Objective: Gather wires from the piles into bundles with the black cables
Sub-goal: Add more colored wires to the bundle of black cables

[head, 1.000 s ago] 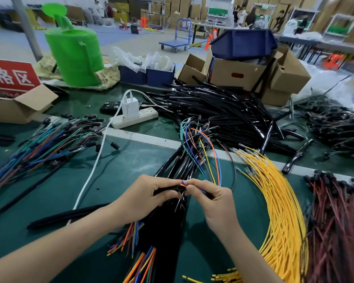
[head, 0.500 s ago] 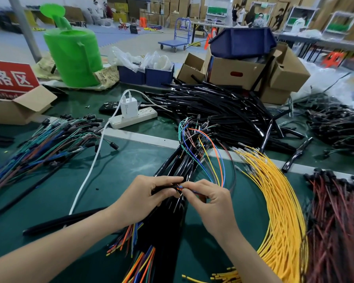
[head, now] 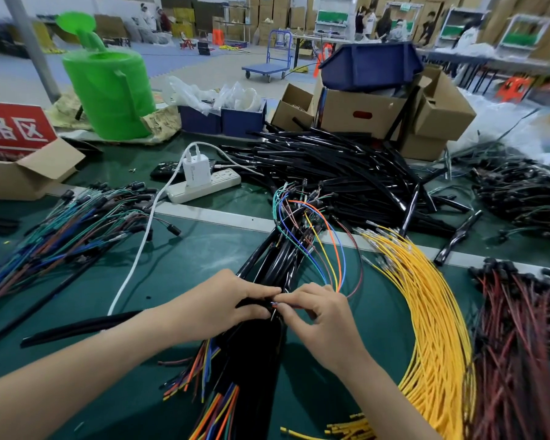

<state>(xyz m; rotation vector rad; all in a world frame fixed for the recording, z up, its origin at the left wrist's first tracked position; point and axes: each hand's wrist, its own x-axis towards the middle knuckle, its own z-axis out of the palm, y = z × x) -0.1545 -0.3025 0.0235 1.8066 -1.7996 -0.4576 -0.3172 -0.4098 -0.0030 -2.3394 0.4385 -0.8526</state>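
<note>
My left hand [head: 223,301] grips a black cable [head: 254,303] over a stack of finished black bundles [head: 251,369] lying in the middle of the green table. My right hand [head: 319,312] pinches the ends of several thin coloured wires [head: 327,249] right at the cable's end, fingertip to fingertip with the left. The wires loop up and away in orange, blue, yellow and green. A fan of yellow wires [head: 432,312] lies to the right, a dark red pile [head: 521,338] further right, and a blue-green pile [head: 61,230] on the left. Loose black cables [head: 346,173] are heaped behind.
A white power strip [head: 204,185] with a charger and white cord [head: 134,265] lies left of centre. A green watering can [head: 108,90], cardboard boxes [head: 394,112] and blue bins [head: 223,120] line the back edge. One black cable [head: 77,327] lies under my left forearm.
My two hands have drawn closer, so the fingertips now meet at the cable's end. The loop of coloured wires has spread a little wider to the right.
</note>
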